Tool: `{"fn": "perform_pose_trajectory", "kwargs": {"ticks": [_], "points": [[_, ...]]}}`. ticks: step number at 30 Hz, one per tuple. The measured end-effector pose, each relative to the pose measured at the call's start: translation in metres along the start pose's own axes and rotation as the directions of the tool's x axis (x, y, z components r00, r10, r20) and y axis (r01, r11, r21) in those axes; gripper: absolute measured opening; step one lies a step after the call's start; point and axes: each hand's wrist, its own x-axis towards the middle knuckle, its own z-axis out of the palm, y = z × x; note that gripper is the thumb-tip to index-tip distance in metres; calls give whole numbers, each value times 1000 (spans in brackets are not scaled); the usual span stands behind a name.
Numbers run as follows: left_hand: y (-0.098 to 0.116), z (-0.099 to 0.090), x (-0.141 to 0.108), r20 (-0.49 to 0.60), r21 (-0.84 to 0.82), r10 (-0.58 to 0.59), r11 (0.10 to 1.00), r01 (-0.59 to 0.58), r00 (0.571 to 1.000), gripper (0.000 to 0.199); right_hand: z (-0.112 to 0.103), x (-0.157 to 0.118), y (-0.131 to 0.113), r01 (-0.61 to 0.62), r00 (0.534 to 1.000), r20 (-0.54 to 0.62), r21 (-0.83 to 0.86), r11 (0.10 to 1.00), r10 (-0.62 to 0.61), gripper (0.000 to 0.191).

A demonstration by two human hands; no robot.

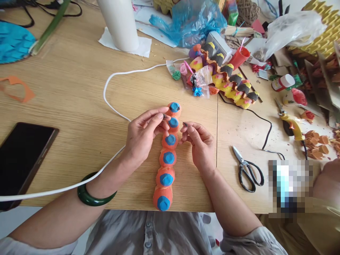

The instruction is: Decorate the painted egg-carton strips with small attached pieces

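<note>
An orange-painted egg-carton strip [172,168] lies lengthwise on the table in front of me. Each of its cups carries a flattened blue clay-like disc [163,203], and the farthest disc bears two small dark spots. My left hand [145,132] is over the strip's far half, its thumb and fingers closed on a small dark piece [166,116]. Just right of the strip, my right hand [198,143] pinches another small dark piece [185,124]. What the dark pieces are made of cannot be made out. A dark green bangle [97,202] circles my left wrist.
Scissors [247,170] lie right of my right arm. A white cable [106,86] crosses the table and passes over my left forearm. A phone [23,156] lies left. Painted egg-carton strips [225,78] and a glue gun [290,124] are farther off. Another person's arm [328,180] shows at right.
</note>
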Motion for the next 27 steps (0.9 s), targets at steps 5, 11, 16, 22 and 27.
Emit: {"fn": "perform_pose_trajectory", "kwargs": {"ticks": [5, 11, 16, 22, 27], "points": [[3, 2, -1, -2, -71, -49, 996, 49, 999, 19, -1, 2, 2, 15, 1000, 7, 49, 999, -15, 22], [2, 4, -1, 30, -144, -100, 984, 104, 994, 22, 0, 2, 2, 16, 999, -40, -38, 999, -17, 27], [1, 2, -2, 29, -86, -56, 995, 58, 998, 22, -1, 1, 1, 16, 1000, 12, -68, 998, -15, 30], [5, 2, -4, 54, -19, -47, 999, 49, 997, 28, -3, 2, 4, 35, 999, 28, -87, 996, -33, 24], [7, 4, -4, 85, 7, -73, 997, 72, 994, 16, -2, 2, 4, 31, 999, 42, -47, 998, -29, 23]]}}
